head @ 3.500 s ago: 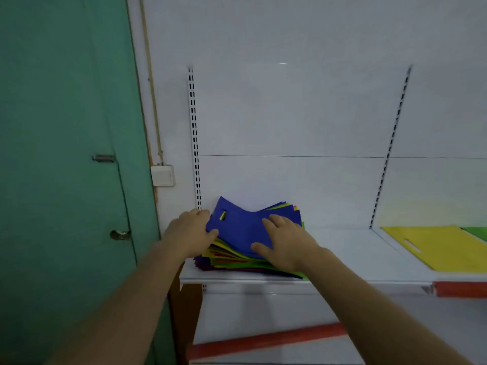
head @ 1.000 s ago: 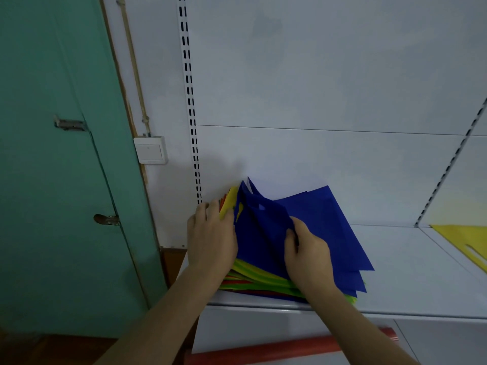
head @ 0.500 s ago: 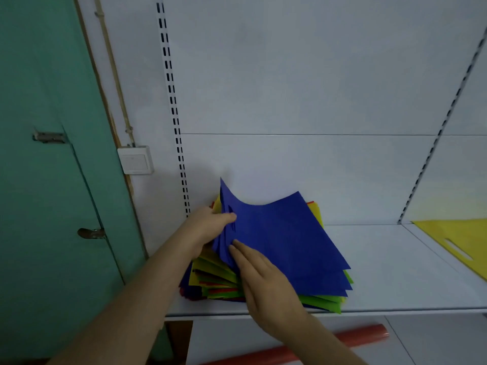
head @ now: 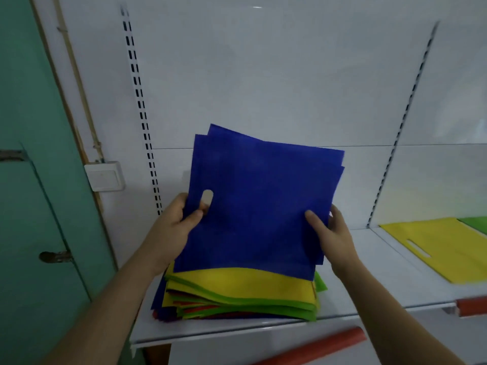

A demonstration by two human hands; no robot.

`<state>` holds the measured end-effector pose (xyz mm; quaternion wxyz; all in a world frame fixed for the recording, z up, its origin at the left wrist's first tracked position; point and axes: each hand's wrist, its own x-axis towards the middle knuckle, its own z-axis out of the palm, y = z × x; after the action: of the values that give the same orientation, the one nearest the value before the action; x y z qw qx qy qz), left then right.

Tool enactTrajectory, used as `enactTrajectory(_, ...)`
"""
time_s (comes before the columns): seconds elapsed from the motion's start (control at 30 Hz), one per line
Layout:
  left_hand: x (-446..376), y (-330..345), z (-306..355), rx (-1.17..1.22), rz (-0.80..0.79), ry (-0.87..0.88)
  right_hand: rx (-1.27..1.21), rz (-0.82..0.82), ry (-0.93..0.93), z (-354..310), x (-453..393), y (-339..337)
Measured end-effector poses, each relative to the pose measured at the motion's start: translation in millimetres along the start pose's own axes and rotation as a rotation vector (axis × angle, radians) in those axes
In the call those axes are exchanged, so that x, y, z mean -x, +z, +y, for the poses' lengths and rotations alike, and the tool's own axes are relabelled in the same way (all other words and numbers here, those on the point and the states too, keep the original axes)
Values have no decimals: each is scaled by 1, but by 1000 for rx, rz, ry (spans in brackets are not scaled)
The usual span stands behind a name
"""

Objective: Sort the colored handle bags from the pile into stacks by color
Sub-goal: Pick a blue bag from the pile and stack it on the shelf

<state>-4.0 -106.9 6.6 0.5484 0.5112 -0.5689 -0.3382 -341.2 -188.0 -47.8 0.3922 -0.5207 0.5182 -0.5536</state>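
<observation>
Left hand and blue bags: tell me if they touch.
Touching. The head view shows the left hand gripping the blue bags, thumb in front.

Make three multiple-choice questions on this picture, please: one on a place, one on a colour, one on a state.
1. Where does the lone yellow bag lie?
A. on the shelf to the right
B. on the floor
C. on the green door

2. What colour is the top bag of the pile?
A. red
B. yellow
C. white

3. How are the blue bags held?
A. lying flat, untouched
B. by the right hand alone
C. lifted, gripped by both hands

Answers: 1 A, it rests flat on the shelf at the right. 2 B, yellow shows on top. 3 C, the left hand and right hand pinch opposite edges.
</observation>
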Motion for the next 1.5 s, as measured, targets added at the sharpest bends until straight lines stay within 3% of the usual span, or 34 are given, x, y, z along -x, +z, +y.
enactTrajectory(0.3,-16,22,-9,253,146,-108,-38,44,-253,-22,-9,-8)
enactTrajectory(0.53,-10,44,-36,146,160,-162,52,2,-145,22,13,1)
enactTrajectory(0.7,-9,51,-33,220,196,-92,51,132,-216,16,15,5)
enactTrajectory(0.87,-3,56,-54,-1,90,-183,202,89,-173,28,21,6)
enactTrajectory(1.23,-22,66,-23,12,86,-65,283,355,-311,-6,35,-27)
enactTrajectory(1.33,-22,88,-9,40,77,-18,253,448,-293,-10,48,-50)
enactTrajectory(1.5,-17,148,-1,38,19,-3,418,527,-349,-13,75,-109)
